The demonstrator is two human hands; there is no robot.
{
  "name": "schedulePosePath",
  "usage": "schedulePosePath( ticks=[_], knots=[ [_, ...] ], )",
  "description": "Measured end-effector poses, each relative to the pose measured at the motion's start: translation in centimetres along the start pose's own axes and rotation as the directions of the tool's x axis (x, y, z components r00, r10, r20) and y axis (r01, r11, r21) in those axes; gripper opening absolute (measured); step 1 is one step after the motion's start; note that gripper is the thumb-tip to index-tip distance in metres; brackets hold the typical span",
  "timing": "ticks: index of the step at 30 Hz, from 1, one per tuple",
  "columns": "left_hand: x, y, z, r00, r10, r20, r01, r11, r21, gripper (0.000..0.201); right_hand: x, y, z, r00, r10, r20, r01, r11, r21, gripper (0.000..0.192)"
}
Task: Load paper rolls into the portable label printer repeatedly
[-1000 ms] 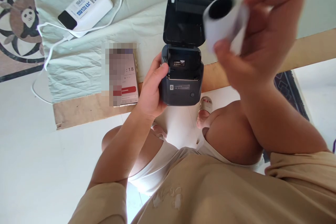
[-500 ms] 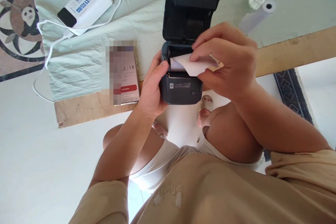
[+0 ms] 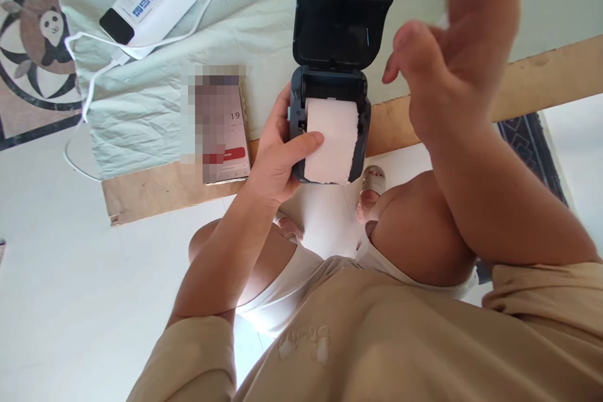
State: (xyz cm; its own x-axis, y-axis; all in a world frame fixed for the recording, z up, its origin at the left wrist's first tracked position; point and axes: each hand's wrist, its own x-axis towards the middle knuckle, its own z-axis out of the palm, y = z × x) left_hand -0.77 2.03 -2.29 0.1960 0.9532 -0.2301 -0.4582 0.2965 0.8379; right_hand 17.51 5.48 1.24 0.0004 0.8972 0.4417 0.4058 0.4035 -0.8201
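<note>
My left hand (image 3: 282, 160) is closed around the left side of a small black receipt printer (image 3: 296, 95). Its lid (image 3: 336, 31) stands open, swung away from me. White paper (image 3: 331, 151) from the roll compartment lies over the printer's front, its far edge torn, and my left thumb presses on it. My right hand (image 3: 452, 56) is raised to the right of the lid, apart from the printer, fingers spread and partly blurred, with nothing seen in it. Part of that hand is cut off by the top edge.
A phone (image 3: 230, 154), its screen partly pixelated, lies left of the printer. Farther back are a white label-marked device (image 3: 174, 0) and a white cable (image 3: 188, 41) on a pale green cloth (image 3: 254, 19). A wooden table edge (image 3: 155, 195) runs along the near side.
My right hand has let go of the paper and moved up and right. The paper now lies flat over the printer's front, with my left thumb shifted onto it.
</note>
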Motion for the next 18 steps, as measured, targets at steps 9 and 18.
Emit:
schedulePosePath(
  ticks=[9, 18],
  knots=[
    [-0.1, 0.1, 0.1, 0.998, 0.022, -0.062, -0.021, 1.000, 0.011, 0.047, -0.6, 1.2, 0.8, 0.917, -0.157, 0.366, 0.155, 0.987, 0.034, 0.016],
    [0.1, -0.3, -0.1, 0.998, 0.054, 0.037, -0.051, 0.996, -0.077, 0.034, -0.8, 1.0, 0.8, 0.699, 0.284, 0.656, -0.513, 0.838, 0.184, 0.064]
  ],
)
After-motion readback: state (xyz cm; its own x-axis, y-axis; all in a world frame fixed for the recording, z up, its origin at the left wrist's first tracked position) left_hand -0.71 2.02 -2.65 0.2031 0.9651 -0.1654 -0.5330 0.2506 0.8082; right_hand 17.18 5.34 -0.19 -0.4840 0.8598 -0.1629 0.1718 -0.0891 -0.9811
